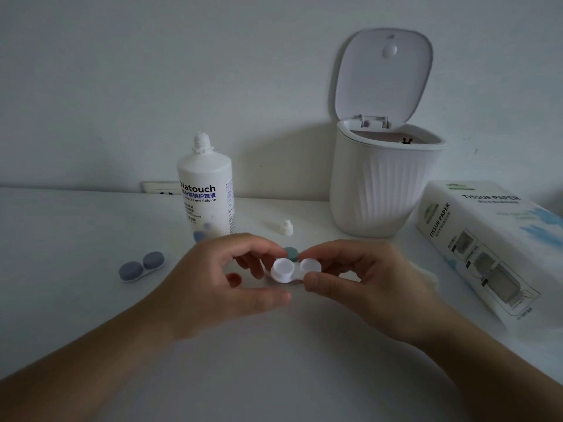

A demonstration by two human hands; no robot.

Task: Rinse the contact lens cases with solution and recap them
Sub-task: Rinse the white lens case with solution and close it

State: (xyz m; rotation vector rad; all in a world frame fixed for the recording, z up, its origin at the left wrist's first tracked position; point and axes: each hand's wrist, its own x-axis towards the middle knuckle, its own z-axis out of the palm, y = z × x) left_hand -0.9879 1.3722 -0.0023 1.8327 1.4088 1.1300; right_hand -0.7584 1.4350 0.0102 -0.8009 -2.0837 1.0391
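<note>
A white contact lens case [294, 271] sits between my two hands just above the table, both white caps on it. My right hand [362, 281] pinches its right end between thumb and forefinger. My left hand [225, 278] curls around the left cap, fingertips close to it; whether they touch is unclear. A green cap or case [292, 252] peeks out behind the white case. A grey-blue capped lens case [141, 265] lies on the table to the left. The solution bottle [207, 190] stands uncapped behind my left hand, its small white cap [286, 228] lying to its right.
A white ribbed bin [380, 184] with its lid raised stands at the back right. A tissue paper pack [493, 248] lies along the right side. A wall socket [161, 187] is behind the bottle. The white table [76, 226] extends to the left.
</note>
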